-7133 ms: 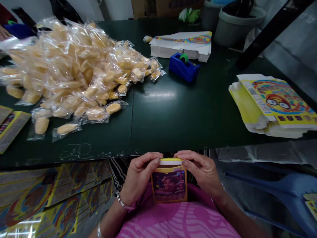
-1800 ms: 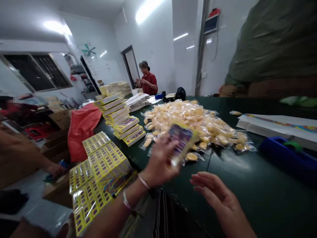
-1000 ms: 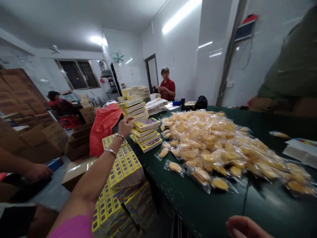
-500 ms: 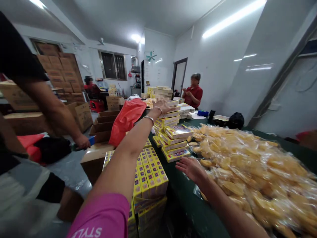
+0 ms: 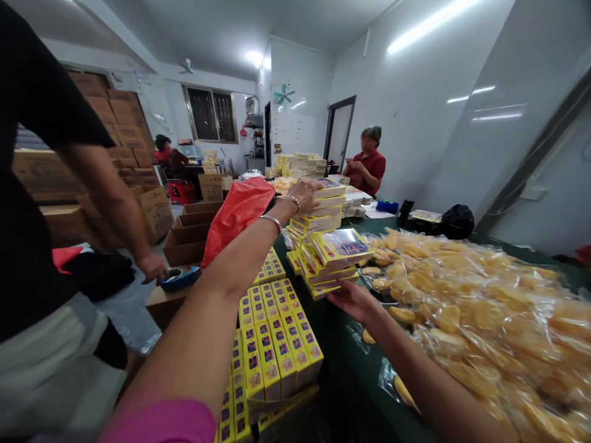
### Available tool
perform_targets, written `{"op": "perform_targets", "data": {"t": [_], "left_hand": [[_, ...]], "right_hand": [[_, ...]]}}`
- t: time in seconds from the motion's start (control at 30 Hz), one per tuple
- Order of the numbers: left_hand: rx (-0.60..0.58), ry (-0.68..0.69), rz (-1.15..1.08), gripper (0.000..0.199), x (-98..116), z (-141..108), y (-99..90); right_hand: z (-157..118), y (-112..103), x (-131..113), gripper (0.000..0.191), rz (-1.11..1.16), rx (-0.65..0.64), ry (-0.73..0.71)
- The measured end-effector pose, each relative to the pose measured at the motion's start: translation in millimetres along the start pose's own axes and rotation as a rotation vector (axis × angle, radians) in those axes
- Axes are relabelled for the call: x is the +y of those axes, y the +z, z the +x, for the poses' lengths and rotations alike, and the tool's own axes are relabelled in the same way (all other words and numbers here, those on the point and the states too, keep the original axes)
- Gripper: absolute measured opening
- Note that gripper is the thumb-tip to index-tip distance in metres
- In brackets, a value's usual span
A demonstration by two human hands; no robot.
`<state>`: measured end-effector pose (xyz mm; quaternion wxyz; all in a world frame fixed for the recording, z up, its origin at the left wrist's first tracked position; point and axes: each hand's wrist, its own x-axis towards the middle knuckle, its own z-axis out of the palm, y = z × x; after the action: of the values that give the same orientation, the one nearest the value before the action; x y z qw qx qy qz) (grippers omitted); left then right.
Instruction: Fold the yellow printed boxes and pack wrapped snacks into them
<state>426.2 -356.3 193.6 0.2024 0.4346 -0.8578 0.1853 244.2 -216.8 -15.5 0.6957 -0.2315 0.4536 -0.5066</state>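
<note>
Since the last picture, the left hand (image 5: 300, 195) has come down out of the air and now lies on top of a tall stack of flat yellow card boxes (image 5: 325, 212). The right hand (image 5: 353, 301) has moved in close to a shorter stack of flat yellow card boxes (image 5: 332, 267), which stands nearer, just in front of the tall one.

The left hand is open, palm down, and is not clenched. The right hand is open too, with its fingers stretched toward the lowest box. I cannot tell if they press on it or only sit just beside it.

Things could go wrong here. The top box of the shorter stack sits crooked, so a small bump could make it slide. It could then drop onto the big heap of clear plastic packets of pale yellow food (image 5: 462, 314) on the right. The stacks also stand near the edge of the dark green table (image 5: 335, 335). A push that way could tip boxes down onto the rows of yellow boxes (image 5: 277, 351) lying lower on the left.

The boxes on the stacks look bright yellow, with a dark purple picture on top. Their edges look neat, and no dents or tears can be seen from here. Far off, past the stacks, a person in a red shirt (image 5: 367, 166) sits with both hands up.
</note>
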Motion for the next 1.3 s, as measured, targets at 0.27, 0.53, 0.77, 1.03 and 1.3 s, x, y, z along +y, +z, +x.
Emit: {"op": "perform_targets", "data": {"t": [0.27, 0.53, 0.77, 1.03, 1.3], "left_hand": [[0.003, 0.036, 0.013, 0.039, -13.4, 5.9, 14.0], [0.000, 0.000, 0.036, 0.037, -43.4, 20.5, 30.6], [-0.008, -0.053, 0.064, 0.041, -54.2, 30.6, 33.9], [0.051, -0.054, 0.127, 0.043, -59.7, 19.3, 29.4], [0.075, -0.081, 0.106, 0.033, -44.8, 14.9, 33.0]], "right_hand": [[16.7, 17.7, -5.5, 0.012, -0.002, -0.003, -0.012], [60.1, 37.4, -17.2, 0.019, -0.025, -0.014, -0.004], [79.6, 35.5, -21.8, 0.021, -0.077, -0.034, 0.040], [70.5, 32.8, -11.3, 0.019, -0.098, -0.009, -0.021], [53.8, 28.1, -7.9, 0.026, -0.117, 0.024, -0.059]]}}
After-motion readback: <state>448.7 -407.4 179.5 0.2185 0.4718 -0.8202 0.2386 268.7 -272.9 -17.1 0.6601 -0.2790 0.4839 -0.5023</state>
